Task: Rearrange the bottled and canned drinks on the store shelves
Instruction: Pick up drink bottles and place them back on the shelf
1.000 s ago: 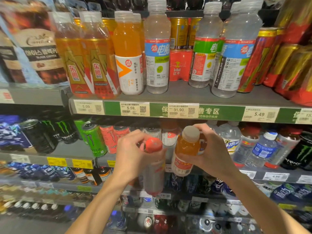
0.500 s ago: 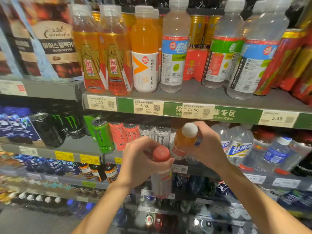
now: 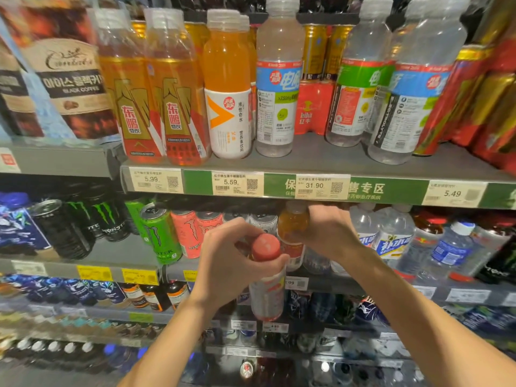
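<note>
Upright red-capped bottle [image 3: 267, 286] beside orange bottle [image 3: 292, 233]

Two bare forearms, no sleeves, left hand [image 3: 229, 263] and right hand [image 3: 329, 233] ungloved

At ten o'clock we saw black coffee pouches [image 3: 71, 88] standing on a grey shelf [image 3: 58, 160]. Along the front edge of the upper shelf [image 3: 321, 163] ran a green label strip [image 3: 388, 191] carrying cream price tags: 5.99 [image 3: 155, 180] at nine o'clock, 5.59 [image 3: 237, 183] and 31.90 [image 3: 322, 187] near centre, 5.49 [image 3: 453, 194] at three o'clock. Lower, at eight o'clock, yellow price tags [image 3: 117, 274] sat on a grey shelf edge; white tags [image 3: 467, 296] sat at four o'clock.
</note>
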Demonstrator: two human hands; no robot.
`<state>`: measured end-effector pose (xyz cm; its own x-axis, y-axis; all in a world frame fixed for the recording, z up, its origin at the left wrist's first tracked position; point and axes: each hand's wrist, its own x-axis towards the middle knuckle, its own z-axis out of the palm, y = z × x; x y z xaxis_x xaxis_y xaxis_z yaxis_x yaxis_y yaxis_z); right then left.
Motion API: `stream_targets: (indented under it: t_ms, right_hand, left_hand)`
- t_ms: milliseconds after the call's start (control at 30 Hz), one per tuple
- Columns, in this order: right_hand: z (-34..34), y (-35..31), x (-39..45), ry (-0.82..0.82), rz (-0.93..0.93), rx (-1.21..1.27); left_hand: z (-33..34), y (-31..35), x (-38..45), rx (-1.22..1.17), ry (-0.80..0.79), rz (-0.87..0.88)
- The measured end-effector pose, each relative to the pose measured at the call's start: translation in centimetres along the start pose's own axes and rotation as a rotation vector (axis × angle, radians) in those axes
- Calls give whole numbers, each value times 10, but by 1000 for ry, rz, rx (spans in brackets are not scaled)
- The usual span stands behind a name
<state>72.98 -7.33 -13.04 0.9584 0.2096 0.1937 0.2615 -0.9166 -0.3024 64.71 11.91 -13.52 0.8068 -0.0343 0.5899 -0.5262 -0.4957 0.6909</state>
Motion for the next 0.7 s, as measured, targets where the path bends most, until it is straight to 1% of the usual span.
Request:
stream_targets:
  t_ms: [100,167,200,267,333,367,400,467,500,533,600,633,700]
  right_hand:
    - [-1,-2,2,-44,5,-33]
    - [3,0,0,-13,0,-65]
    - [7,3,-3,52,-18,-86]
    - [17,9,-12,253,-99,-64]
    - [22,9,-30,436,-178,131]
    - [22,7,-41,451,-215,293]
    - [20,6,-53,388,-238,482]
    - [12,5,-77,118,-229,807]
    - [8,4,-86,-10,-219,891]
    - [6,4,-94,-86,-217,917]
    - [5,4,-105,-138,-197,927]
    - [4,3,-108,-127,-154,929]
    - [-3,5,-116,-30,-49,917]
  left_hand:
    - [0,5,5,-30,15,19]
    - [-1,8,9,-43,17,35]
    - [-1,10,11,-47,17,44]
    - [-1,13,14,-53,17,45]
    - [0,16,17,-61,21,31]
    - [1,18,18,-70,26,25]
    - [2,21,20,-85,30,19]
    - [5,28,22,-127,36,5]
    - [7,32,23,-147,36,5]
    - [10,35,24,-166,33,7]
    - [19,43,24,-205,19,-6]
    - [22,46,24,-219,9,-19]
    - [32,56,26,-230,-46,-22]
